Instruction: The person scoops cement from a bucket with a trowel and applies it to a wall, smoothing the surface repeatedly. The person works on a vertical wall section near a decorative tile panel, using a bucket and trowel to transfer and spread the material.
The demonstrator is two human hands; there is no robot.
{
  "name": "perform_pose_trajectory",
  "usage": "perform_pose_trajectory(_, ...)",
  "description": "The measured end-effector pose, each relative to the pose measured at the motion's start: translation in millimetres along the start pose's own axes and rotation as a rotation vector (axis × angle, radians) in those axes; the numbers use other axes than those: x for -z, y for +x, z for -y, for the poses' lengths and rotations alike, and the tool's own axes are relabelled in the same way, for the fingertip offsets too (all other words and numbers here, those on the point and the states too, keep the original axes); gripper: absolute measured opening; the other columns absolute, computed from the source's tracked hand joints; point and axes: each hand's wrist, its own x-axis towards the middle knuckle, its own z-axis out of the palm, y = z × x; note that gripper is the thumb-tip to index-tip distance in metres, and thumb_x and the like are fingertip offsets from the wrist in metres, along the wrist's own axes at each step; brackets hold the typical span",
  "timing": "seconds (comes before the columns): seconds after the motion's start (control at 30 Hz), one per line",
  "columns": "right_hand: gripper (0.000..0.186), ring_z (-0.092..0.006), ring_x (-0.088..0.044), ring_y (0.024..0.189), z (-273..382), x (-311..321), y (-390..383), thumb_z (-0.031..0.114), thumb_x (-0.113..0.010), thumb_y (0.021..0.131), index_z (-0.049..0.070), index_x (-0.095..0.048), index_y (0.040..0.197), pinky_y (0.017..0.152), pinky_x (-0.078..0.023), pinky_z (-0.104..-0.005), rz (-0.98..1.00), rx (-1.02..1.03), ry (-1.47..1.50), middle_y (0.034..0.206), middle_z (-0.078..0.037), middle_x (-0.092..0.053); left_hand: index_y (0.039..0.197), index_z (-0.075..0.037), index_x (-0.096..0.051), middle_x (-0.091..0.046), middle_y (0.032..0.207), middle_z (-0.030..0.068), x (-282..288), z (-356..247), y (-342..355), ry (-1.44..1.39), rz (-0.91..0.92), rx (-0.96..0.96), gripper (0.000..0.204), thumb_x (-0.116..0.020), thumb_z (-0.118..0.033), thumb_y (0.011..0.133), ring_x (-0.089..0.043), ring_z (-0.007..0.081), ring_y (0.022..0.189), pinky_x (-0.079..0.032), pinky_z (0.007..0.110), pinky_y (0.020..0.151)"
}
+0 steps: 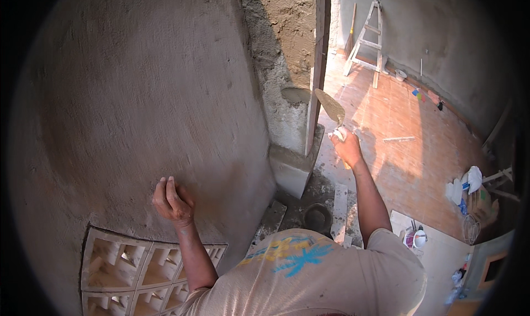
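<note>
My right hand (348, 146) is closed around the handle of a pointed trowel (331, 105). The blade is smeared with grey mortar, and its tip points up beside an upright wooden board (316, 78). That board stands along the edge of a narrow wall face, where wet mortar (290, 29) covers the upper part and rough pale plaster (290, 117) shows lower down. My left hand (174, 203) is raised in front of the broad grey plastered wall (143, 95), its fingers loosely bent and apart, holding nothing. Whether its fingertips touch the wall, I cannot tell.
Square ventilation blocks (113, 255) are set in the wall below my left hand. A ledge (290, 175) juts out under the board. Down below are a dark bucket (317, 216), a plank (339, 208), a wooden stepladder (369, 42), a broom (351, 31) and piled bags (473, 179).
</note>
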Motion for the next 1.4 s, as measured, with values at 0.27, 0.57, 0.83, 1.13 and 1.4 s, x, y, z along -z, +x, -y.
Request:
perform_pose_trajectory(0.27, 0.037, -0.0494, -0.070, 0.110, 51, -35, 27, 0.024, -0.068, 0.093, -0.003, -0.068, 0.118, 0.096, -0.056, -0.0549, 0.110, 0.089, -0.457, 0.112, -0.031, -0.072, 0.123, -0.002, -0.065, -0.064, 0.123, 0.0160, -5, -3, 6, 0.011, -0.020, -0.010, 0.025, -0.067, -0.002, 0.098, -0.066, 0.0285, 0.104, -0.055, 0.043, 0.084)
perform_pose_trajectory(0.57, 0.037, -0.0432, -0.070, 0.114, 44, -10, 36, 0.026, -0.070, 0.095, -0.001, -0.070, 0.121, 0.098, -0.056, -0.0498, 0.011, 0.039, -0.089, 0.119, -0.026, -0.073, 0.126, -0.005, -0.064, -0.065, 0.125, 0.0143, 1, -7, 11, 0.074, 0.057, -0.002, 0.027, -0.067, -0.005, 0.100, -0.066, 0.0295, 0.108, -0.054, 0.044, 0.088)
perform_pose_trajectory(0.83, 0.033, -0.0406, -0.072, 0.104, -34, 16, -19, 0.026, -0.073, 0.095, 0.000, -0.070, 0.116, 0.091, -0.056, -0.0479, -0.046, -0.112, 0.038, 0.110, -0.025, -0.075, 0.139, -0.004, -0.058, -0.054, 0.144, 0.0181, 11, -18, 12, 0.094, 0.286, 0.024, 0.043, -0.070, -0.019, 0.100, -0.054, 0.0343, 0.129, -0.048, 0.050, 0.101)
perform_pose_trajectory(1.13, 0.039, -0.0432, -0.070, 0.114, -351, -62, -174, 0.030, -0.066, 0.094, 0.002, -0.072, 0.121, 0.097, -0.056, -0.0536, 0.352, -0.869, -0.376, 0.119, -0.025, -0.074, 0.163, -0.007, -0.034, -0.033, 0.161, 0.0285, -11, -56, -7, 0.456, 0.346, -0.375, 0.082, -0.062, -0.055, 0.102, -0.030, 0.0417, 0.153, -0.037, 0.059, 0.119)
perform_pose_trajectory(1.4, 0.032, -0.0405, -0.074, 0.111, -595, -229, -230, 0.024, -0.066, 0.092, 0.003, -0.079, 0.111, 0.093, -0.060, -0.0502, 0.548, -1.100, -0.490, 0.113, -0.023, -0.077, 0.164, 0.001, -0.022, -0.022, 0.163, 0.0354, -20, -41, -27, 0.702, 0.426, -0.502, 0.084, -0.055, -0.051, 0.106, -0.026, 0.0505, 0.152, -0.034, 0.064, 0.118)
